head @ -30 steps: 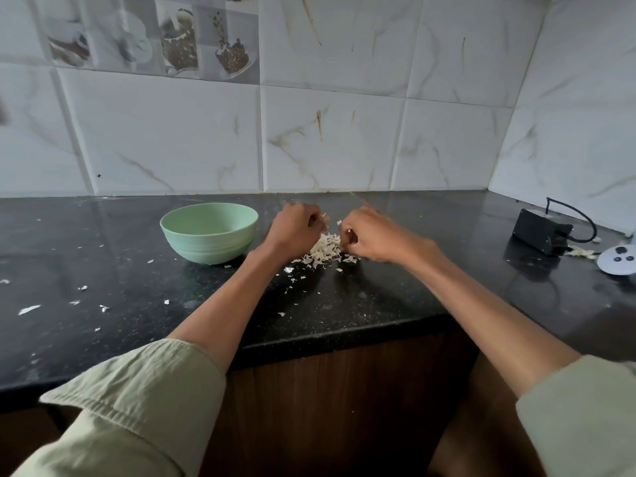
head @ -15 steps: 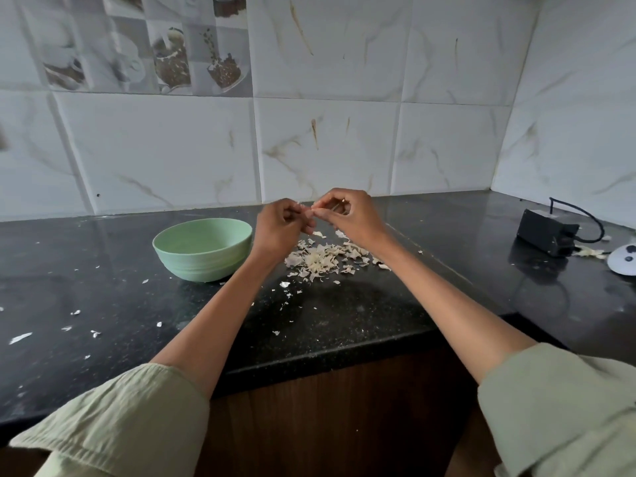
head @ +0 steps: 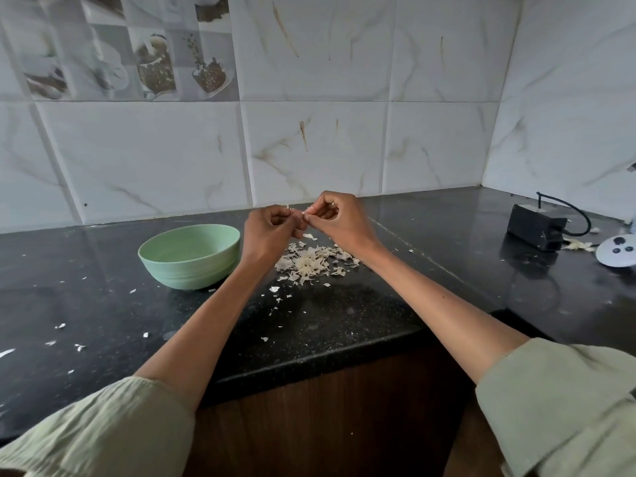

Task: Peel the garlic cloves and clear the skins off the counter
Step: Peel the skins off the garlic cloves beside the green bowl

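Head view: left hand [head: 266, 232] and right hand [head: 339, 220] fingers [head: 311, 220] pinch a garlic clove [head: 305, 212] above the skins [head: 313, 261].

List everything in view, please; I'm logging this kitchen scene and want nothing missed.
bowl: one, pale green, on the counter left of the hands
skin pile: one heap, off-white, on the counter below the hands
stray skins: many flecks, white, scattered over the counter's left and middle
clove: one small piece, pale, pinched between both hands; mostly hidden
black box: one, with a black cord, far right on the counter
white disc: one, with dark dots, at the right edge
counter: one, black speckled
wall tiles: white marbled, behind the counter
left hand: raised above the pile
right hand: raised, meeting the left
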The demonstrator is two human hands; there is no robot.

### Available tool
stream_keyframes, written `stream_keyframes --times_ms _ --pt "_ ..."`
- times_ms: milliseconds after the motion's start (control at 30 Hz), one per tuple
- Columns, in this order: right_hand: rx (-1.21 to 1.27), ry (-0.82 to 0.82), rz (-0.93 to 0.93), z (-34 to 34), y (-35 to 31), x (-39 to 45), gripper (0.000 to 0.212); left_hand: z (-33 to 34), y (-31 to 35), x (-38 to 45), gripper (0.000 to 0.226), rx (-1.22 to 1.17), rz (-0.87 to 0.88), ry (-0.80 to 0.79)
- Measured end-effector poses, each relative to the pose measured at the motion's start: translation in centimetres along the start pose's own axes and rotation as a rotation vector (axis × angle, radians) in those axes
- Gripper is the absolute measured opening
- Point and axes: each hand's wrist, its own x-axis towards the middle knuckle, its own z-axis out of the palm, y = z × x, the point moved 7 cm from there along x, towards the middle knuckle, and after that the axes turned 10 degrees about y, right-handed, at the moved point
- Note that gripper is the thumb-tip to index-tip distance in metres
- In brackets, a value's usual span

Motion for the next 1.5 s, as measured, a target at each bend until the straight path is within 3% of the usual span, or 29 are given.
stream_keyframes --times_ms 367,1500 --pt "0.006 -0.021 -0.087 -0.1 -1.2 -0.1 0.01 -0.6 0.7 -0.3 0.011 -0.032 0.052 0.017" --pt "0.016 -0.063 -0.098 -0.1 -1.6 -0.2 0.01 -1.0 1.5 -0.9 0.013 0.045 0.069 0.117"
